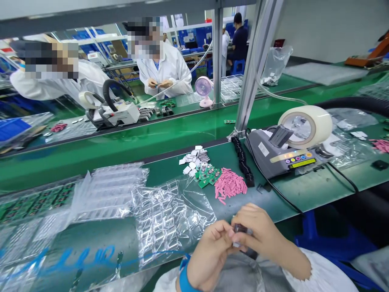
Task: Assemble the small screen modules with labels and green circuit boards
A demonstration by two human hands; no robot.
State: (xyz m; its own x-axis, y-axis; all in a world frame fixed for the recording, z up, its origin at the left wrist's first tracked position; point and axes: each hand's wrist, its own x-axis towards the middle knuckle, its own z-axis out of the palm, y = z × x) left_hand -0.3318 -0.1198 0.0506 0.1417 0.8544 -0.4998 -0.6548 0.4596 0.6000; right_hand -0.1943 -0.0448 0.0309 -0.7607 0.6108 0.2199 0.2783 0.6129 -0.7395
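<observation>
My right hand (pixel 258 227) closes its fingers round a small black plastic part (pixel 241 228) in front of my body, just off the table's edge. My left hand (pixel 212 247) pinches at the near side of the same part, its fingertips meeting those of the right. A pale bit shows at the fingertips, too small to name. The fingers hide much of the part. Beyond the hands lie a heap of pink strips (pixel 230 184), green circuit boards (pixel 208 174), white square pads (pixel 194 158) and a row of black parts (pixel 241 160).
A grey tape dispenser (pixel 270 156) with a big tape roll (pixel 323 123) stands at the right, its cable (pixel 273 184) crossing the table. Clear plastic trays (pixel 158 215) lie at the left, near a blue coiled cord (pixel 73 256). Across the bench, people in white coats (pixel 167 69) work.
</observation>
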